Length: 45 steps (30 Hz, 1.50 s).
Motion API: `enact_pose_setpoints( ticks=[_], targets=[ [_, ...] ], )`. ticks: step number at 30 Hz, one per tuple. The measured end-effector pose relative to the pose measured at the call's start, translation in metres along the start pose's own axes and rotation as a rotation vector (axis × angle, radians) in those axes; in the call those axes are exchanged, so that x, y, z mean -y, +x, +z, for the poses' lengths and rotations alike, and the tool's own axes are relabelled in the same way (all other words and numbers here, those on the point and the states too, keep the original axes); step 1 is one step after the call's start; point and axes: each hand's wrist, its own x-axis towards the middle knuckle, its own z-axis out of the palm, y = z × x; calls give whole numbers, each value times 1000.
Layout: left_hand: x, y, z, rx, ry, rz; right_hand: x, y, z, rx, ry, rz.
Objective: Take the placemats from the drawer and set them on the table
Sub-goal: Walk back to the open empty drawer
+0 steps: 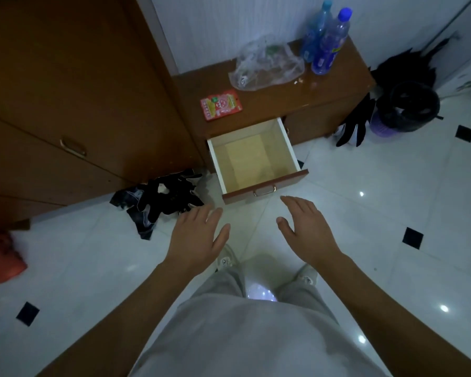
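Note:
The drawer (pixel 265 187) of a low wooden table (pixel 283 102) is pulled out over the floor. A pale yellowish sheet (pixel 249 159) lies flat on its bottom; I cannot tell whether it is a placemat. My left hand (pixel 199 235) and my right hand (pixel 306 224) hover in front of the drawer, just short of its handle (pixel 264 191). Both have straight, relaxed fingers and hold nothing.
On the table top lie a red packet (pixel 221 104), a clear plastic bag (pixel 267 63) and two blue bottles (pixel 324 36). Dark cloth (pixel 161 200) lies on the floor left of the drawer. A bin (pixel 404 110) stands right of the table, a wardrobe (pixel 65 91) to the left.

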Motion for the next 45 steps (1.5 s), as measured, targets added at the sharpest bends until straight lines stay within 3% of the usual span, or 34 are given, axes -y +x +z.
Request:
enact_pose_setpoints(
  ticks=[8,16,25,33,45],
  targets=[
    [31,22,25,85,43,143,16,3,32,84,-51,88],
    [27,45,80,71,-45,80,-19,44,81,127,-15,134],
    [14,112,236,19,-136,12,-117,119,217,96,-16,87],
    [40,172,370,-171,-74,134,-200,191,326,-99,-67,-16],
    [37,228,457,-218,99,229,-252,225,389,-599,-74,-232]
  ],
)
